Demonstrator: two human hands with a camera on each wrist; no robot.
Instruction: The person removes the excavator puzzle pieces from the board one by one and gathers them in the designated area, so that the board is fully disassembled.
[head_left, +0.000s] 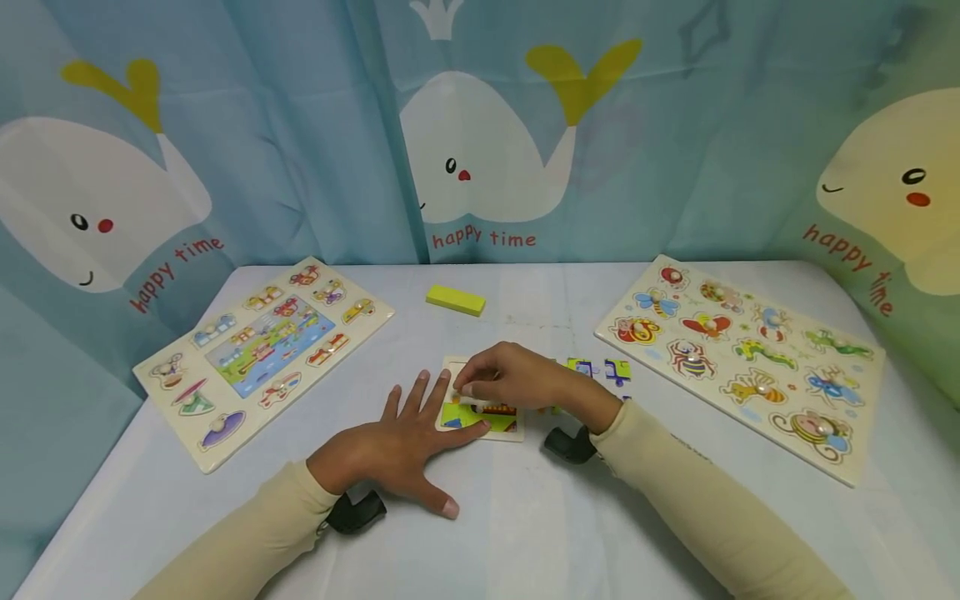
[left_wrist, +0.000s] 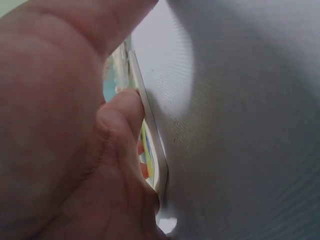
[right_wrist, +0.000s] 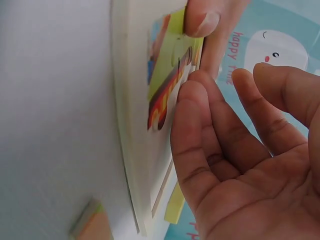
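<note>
A small wooden jigsaw tray (head_left: 510,433) lies on the white table between the hands. In it sit jigsaw pieces (head_left: 453,414) with a green, blue and orange-brown picture; part of the bare bed shows above them. My left hand (head_left: 401,450) rests palm down with fingers spread, its index finger and a neighbouring fingertip on the tray's edge. Over the tray hovers my right hand (head_left: 517,379), fingers loosely bent. In the right wrist view its lower fingertips (right_wrist: 187,95) touch the tray surface, and nothing shows between thumb and fingers. The right hand hides much of the tray.
Loose jigsaw pieces (head_left: 618,371) lie beyond the right wrist, partly hidden. A yellow block (head_left: 455,300) sits farther back. At the left lies a vehicle-picture peg board (head_left: 255,350), at the right an insect peg board (head_left: 735,358). A whale-print curtain (head_left: 330,125) hangs behind the table.
</note>
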